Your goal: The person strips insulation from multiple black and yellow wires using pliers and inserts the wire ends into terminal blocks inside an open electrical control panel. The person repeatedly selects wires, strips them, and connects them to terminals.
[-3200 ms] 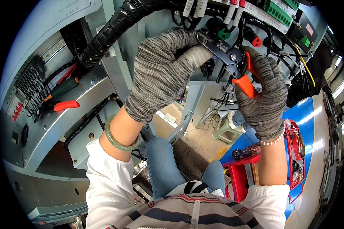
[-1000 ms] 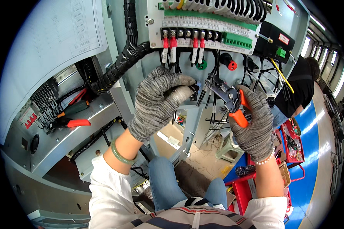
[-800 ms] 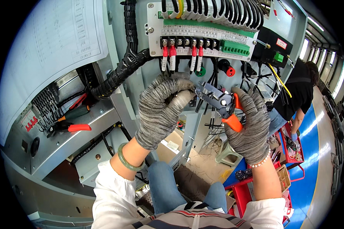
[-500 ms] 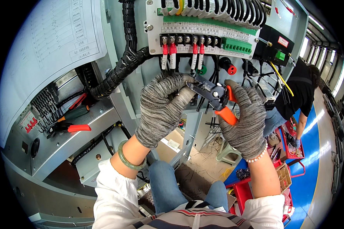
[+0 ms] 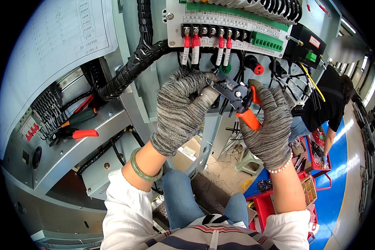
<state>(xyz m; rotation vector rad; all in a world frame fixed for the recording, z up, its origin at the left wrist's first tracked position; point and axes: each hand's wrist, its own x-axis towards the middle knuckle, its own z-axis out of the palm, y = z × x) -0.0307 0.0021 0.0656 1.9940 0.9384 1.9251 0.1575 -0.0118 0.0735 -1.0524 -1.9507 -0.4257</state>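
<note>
My right hand (image 5: 268, 114), in a grey knit glove, is wrapped round the orange handles of a pair of wire strippers (image 5: 238, 95). Their dark jaws point up and left and meet the fingertips of my left hand (image 5: 181, 110). That hand, gloved alike, is closed in a pinch beside the jaws; what it grips is hidden by the fingers. Just above hangs a row of wires with white marker sleeves (image 5: 220, 56) and red-capped lugs, screwed to a black terminal strip (image 5: 212, 31). Dark wires run down behind both hands.
A thick black wrapped cable bundle (image 5: 131, 68) descends left of my hands. On the metal ledge lie a screwdriver (image 5: 82, 118) and red-handled pliers (image 5: 84, 133). A drawing sheet (image 5: 54, 37) hangs upper left. A person (image 5: 327, 96) bends over red tool trays (image 5: 321, 158) at right.
The view has shifted, so the terminal panel sits higher and farther right. Both hands and the wire strippers have shifted slightly up and right in the picture, their grips looking the same.
</note>
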